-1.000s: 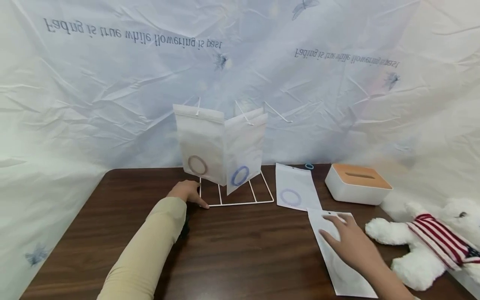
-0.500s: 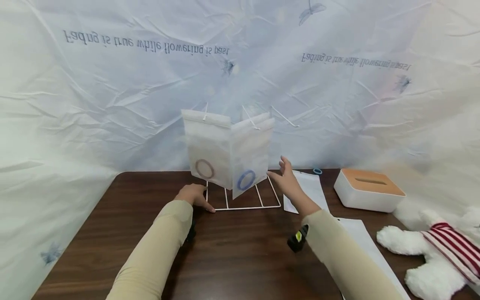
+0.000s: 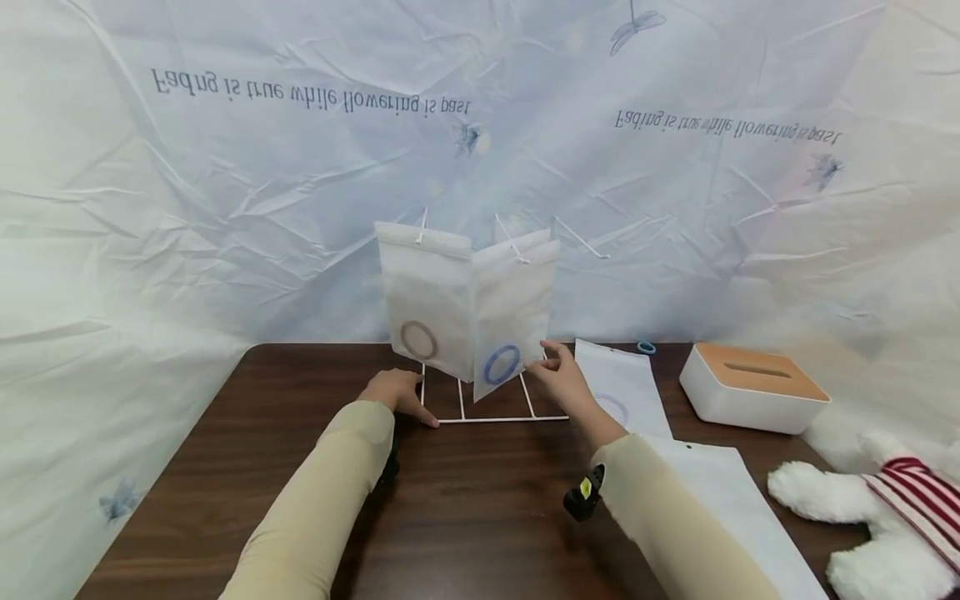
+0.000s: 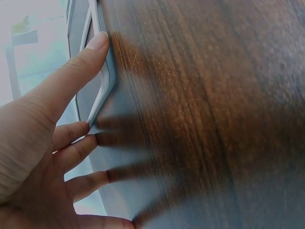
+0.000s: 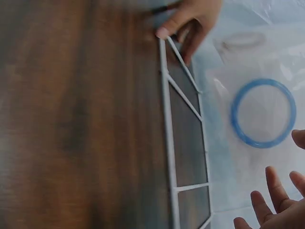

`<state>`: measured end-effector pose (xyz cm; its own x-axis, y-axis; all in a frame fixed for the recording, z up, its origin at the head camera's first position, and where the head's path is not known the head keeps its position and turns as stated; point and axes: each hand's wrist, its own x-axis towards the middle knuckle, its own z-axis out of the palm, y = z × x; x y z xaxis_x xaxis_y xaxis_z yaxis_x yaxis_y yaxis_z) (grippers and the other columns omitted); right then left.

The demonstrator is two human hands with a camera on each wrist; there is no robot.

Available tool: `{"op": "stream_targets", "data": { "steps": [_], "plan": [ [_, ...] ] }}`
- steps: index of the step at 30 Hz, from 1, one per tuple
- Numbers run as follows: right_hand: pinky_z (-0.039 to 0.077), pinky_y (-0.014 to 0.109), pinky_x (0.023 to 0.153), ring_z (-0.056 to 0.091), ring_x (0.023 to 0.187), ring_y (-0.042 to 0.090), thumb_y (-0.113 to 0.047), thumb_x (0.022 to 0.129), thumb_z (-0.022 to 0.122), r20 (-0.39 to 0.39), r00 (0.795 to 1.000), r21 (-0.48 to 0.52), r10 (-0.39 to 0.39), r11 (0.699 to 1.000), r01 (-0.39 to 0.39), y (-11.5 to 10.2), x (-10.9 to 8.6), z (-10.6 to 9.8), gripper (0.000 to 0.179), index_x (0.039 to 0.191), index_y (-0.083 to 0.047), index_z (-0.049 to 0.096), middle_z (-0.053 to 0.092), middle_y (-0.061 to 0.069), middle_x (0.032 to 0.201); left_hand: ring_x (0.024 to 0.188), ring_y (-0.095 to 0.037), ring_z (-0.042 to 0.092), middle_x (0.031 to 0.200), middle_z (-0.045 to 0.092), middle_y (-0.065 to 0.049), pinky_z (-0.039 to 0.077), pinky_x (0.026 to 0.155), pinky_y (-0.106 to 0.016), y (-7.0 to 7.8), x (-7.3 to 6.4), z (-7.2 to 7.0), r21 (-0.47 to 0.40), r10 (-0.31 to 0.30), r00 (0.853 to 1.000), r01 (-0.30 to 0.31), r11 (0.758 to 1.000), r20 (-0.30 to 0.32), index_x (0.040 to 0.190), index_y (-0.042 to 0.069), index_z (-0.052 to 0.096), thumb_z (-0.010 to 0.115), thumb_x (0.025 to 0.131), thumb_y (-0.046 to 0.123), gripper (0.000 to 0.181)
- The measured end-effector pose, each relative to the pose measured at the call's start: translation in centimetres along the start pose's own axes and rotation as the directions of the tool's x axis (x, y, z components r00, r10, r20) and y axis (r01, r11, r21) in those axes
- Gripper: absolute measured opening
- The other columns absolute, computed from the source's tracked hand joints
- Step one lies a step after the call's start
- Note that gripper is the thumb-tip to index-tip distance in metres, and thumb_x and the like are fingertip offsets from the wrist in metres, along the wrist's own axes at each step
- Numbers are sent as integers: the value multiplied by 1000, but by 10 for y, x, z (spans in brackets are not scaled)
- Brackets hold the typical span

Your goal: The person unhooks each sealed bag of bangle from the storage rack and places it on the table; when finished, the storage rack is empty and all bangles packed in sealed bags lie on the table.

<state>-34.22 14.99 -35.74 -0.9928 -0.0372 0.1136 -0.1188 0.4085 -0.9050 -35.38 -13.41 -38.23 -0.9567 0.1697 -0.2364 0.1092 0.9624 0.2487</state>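
A white wire rack (image 3: 495, 420) stands on the table, its hooks carrying clear-fronted white pouches. The left pouch (image 3: 431, 283) shows a brownish ring; the right pouch (image 3: 513, 292) shows a blue ring (image 5: 235, 113). My left hand (image 3: 396, 393) is at the front left corner of the rack's base. In the left wrist view its thumb (image 4: 76, 71) lies against the front rod, with the other fingers spread to the tabletop. My right hand (image 3: 566, 379) is beside the lower right edge of the right pouch. The right wrist view shows its fingers (image 5: 274, 188) spread, holding nothing.
Right of the rack lies a flat pouch (image 3: 622, 375) with a pale purple ring, and nearer me another white pouch (image 3: 720, 475). Behind are a small blue ring (image 3: 646, 352) and a tissue box (image 3: 735, 404). A white plush toy (image 3: 885, 542) lies at the right edge.
My right hand has left the nearer flat pouch and moved up and left to the right pouch on the rack. The left hand stays at the rack's corner; the head view shifts slightly.
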Motion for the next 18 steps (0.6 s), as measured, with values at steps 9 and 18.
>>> {"op": "stream_targets", "data": {
  "steps": [9, 18],
  "plan": [
    [22, 49, 118, 20, 147, 38, -12, 99, 50, -27, 999, 138, 45, 990, -41, -26, 19, -19, 75, 160, -8, 5, 17, 22, 161, 134, -43, 43, 149, 46, -16, 38, 107, -55, 1, -1, -2, -15, -8, 1000, 8, 1000, 3, 152, 10, 41, 82, 75, 56, 99],
    [32, 53, 112, 39, 136, 41, -21, 101, 56, 56, 997, 43, 52, 998, -54, -13, 12, -11, 63, 154, -1, 29, 44, 29, 144, 131, -42, 46, 147, 49, -16, 41, 105, -54, 3, -2, 0, 15, -1, 1000, 1, 1000, -19, 150, 11, 45, 83, 72, 58, 99]
  ]
}}
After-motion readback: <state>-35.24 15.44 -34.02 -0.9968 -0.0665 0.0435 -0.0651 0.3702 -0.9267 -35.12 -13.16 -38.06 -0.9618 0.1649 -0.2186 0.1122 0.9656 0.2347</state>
